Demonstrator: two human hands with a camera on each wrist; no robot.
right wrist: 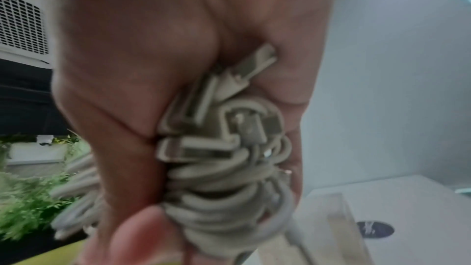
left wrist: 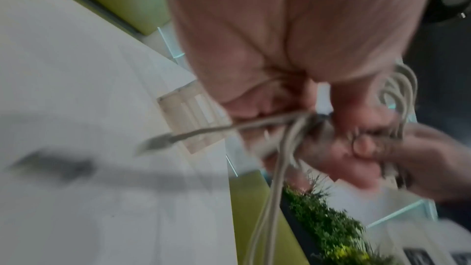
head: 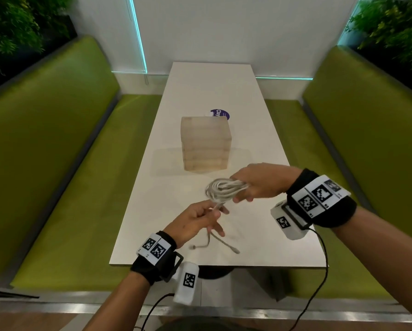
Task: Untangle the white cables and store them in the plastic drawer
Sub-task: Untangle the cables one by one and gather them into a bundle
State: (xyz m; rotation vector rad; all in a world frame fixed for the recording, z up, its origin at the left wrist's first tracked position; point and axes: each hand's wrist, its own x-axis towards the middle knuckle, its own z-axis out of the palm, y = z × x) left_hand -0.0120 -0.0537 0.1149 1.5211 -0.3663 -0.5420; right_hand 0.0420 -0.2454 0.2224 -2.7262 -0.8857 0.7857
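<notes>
A bundle of coiled white cables hangs above the near half of the white table. My right hand grips the bundle's right end; in the right wrist view the coils and plugs fill its palm. Just below and to the left, my left hand pinches loose strands. Two cable ends dangle from it, their plugs near the tabletop. In the left wrist view the strands run from its fingers. The translucent plastic drawer unit stands mid-table, behind the hands.
A round purple sticker lies behind the drawer unit. Green benches flank the table on both sides. A white wall closes the far end, and plants stand in the upper corners. Black wires hang from my wrist cameras below the table's near edge.
</notes>
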